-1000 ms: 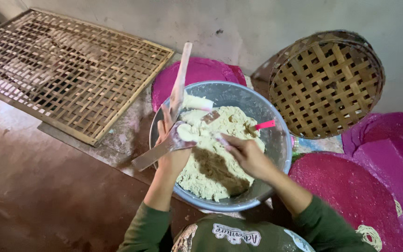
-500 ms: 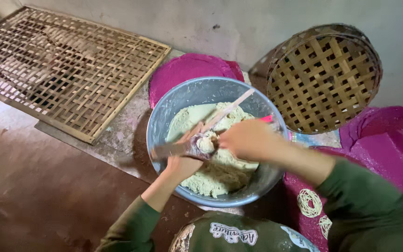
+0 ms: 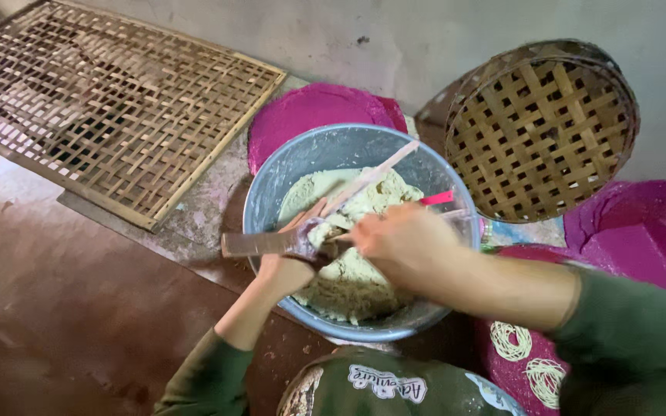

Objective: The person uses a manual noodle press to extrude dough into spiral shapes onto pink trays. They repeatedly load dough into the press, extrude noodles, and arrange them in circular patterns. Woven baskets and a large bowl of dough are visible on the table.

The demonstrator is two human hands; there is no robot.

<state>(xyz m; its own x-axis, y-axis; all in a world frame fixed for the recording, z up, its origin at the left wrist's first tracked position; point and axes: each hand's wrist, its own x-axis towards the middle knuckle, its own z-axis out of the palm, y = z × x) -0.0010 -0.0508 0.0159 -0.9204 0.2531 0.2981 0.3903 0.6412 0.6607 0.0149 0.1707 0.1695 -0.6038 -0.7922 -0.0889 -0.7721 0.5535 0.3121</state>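
While a flat wooden paddle [image 3: 260, 244] is gripped by the left hand [image 3: 290, 266], a small tool is pinched by the right hand [image 3: 402, 243] over pale dough [image 3: 348, 289] in the metal basin [image 3: 271, 192]; at two o'clock a woven basket [image 3: 541, 131] is leaned.

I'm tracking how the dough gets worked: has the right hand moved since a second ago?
Yes. The right hand has shifted left across the metal bowl, from near the bowl's right side to its middle, next to the left hand.
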